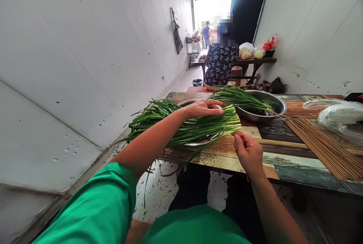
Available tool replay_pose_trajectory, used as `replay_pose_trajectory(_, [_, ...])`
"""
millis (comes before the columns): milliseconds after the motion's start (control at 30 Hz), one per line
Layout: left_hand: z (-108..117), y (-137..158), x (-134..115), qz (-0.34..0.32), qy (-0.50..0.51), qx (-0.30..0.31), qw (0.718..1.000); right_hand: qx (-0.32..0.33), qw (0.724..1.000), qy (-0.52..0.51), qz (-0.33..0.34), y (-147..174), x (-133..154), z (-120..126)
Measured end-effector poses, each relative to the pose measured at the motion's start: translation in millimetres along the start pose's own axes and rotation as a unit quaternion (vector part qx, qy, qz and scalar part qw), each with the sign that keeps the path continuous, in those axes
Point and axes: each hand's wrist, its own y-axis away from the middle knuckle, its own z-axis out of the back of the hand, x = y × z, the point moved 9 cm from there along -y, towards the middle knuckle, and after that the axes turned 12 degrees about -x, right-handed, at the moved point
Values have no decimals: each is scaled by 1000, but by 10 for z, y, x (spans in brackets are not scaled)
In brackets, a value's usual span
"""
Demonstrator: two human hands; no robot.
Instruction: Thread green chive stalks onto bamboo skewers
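Observation:
A thick bundle of long green chives [195, 125] lies across a shallow metal plate [198, 143] at the table's left edge, cut ends pointing right. My left hand [204, 108] rests flat on top of the bundle. My right hand [247, 151] is just below the cut ends, thumb and forefinger pinching a thin stalk at the bundle's tip. A second, smaller bunch of chives [241, 98] lies across a metal bowl [276, 104] behind.
A fan of thin bamboo skewers [323, 145] lies on the patterned table [283, 160] to the right, with clear plastic bags [340, 115] beyond. A person in a patterned top [220, 64] sits with their back to me ahead. White walls close both sides.

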Motion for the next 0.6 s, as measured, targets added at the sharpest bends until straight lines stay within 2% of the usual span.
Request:
replay_pose_trajectory(167, [10,133,-61,-2,-11,79,997,-29,994,62,80,-236,320,54])
replay_pose_trajectory(200, [25,130,-63,-3,-9,74,997,-28,996,49,67,-301,325,32])
replay_pose_trajectory(267, [76,106,-49,3,4,45,999,8,1000,-24,-8,-423,250,-88])
replay_pose_trajectory(333, [115,92,-9,21,36,24,999,75,986,-112,-101,-502,187,-280])
replay_pose_trajectory(400, [129,102,32,38,99,27,994,122,972,-149,-132,-594,269,-408])
replay_pose_trajectory(467, [166,125,50,35,183,32,982,124,979,-136,-92,-753,499,-429])
replay_pose_trajectory(600, [356,190,103,5,320,13,947,129,988,-45,79,-1087,1243,-482])
